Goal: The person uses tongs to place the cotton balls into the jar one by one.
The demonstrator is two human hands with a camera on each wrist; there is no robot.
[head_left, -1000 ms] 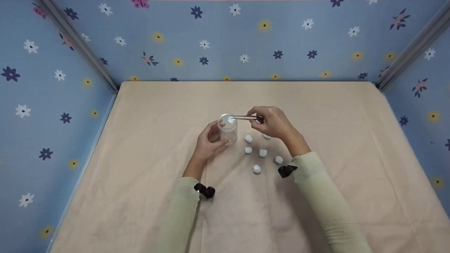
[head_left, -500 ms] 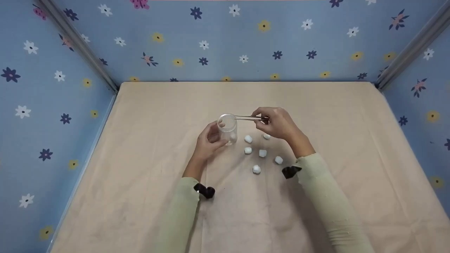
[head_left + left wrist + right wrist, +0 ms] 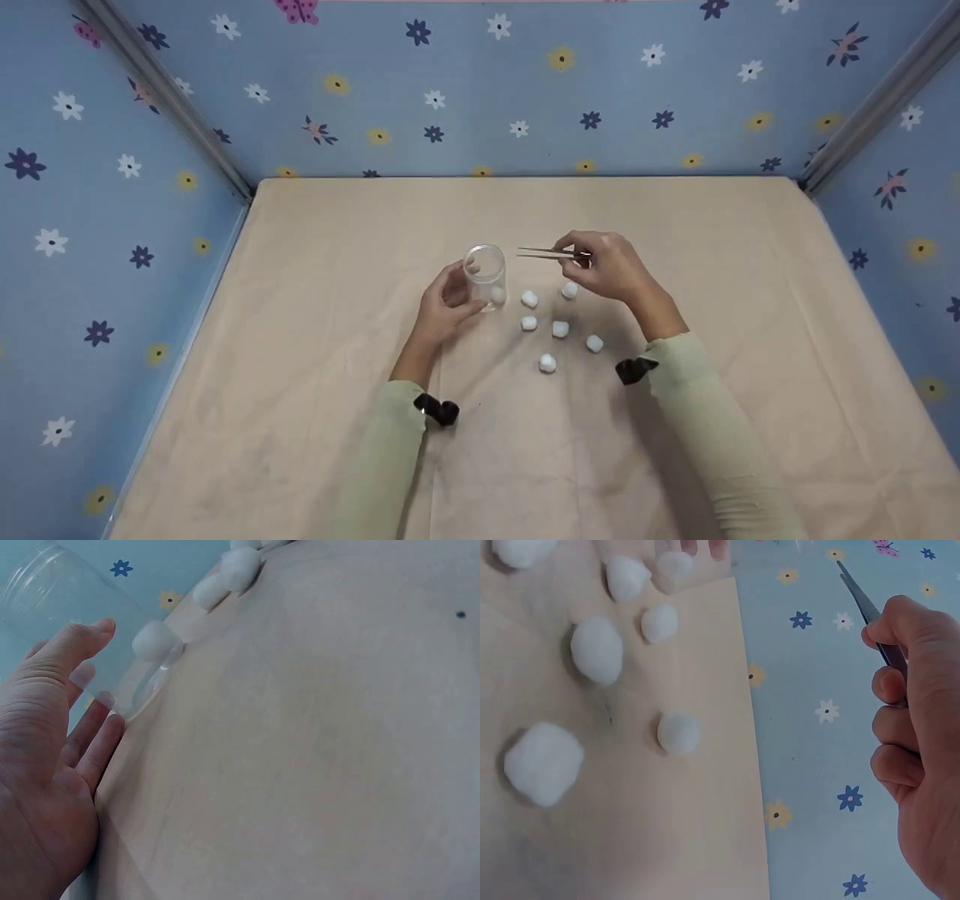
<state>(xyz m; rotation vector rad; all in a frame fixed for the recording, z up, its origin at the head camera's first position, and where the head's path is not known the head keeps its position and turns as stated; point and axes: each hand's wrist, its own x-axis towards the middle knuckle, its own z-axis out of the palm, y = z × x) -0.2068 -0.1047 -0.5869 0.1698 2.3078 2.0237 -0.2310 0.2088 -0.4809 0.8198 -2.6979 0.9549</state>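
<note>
The left hand (image 3: 440, 309) grips a clear jar (image 3: 487, 279) standing upright, fingers around its left side. One white ball (image 3: 154, 641) lies at the jar's bottom in the left wrist view, with the thumb of the left hand (image 3: 45, 735) along the wall. To the right of the jar's mouth, the right hand (image 3: 609, 264) pinches metal tweezers (image 3: 541, 253). Their tips stand slightly apart with nothing between them, also in the right wrist view, where the right hand (image 3: 930, 705) has its fingers curled round the tweezers (image 3: 866, 607).
Several white balls (image 3: 560, 329) lie on the beige cloth (image 3: 315, 300) right of the jar and below the right hand. Blue flowered walls (image 3: 480, 105) stand at the back and both sides of the table. Black cameras are strapped at both wrists.
The white ball has left the tweezers and dropped from the jar's mouth to its bottom. The right hand has moved right with the tweezers, away from the jar. The left hand has stayed in place.
</note>
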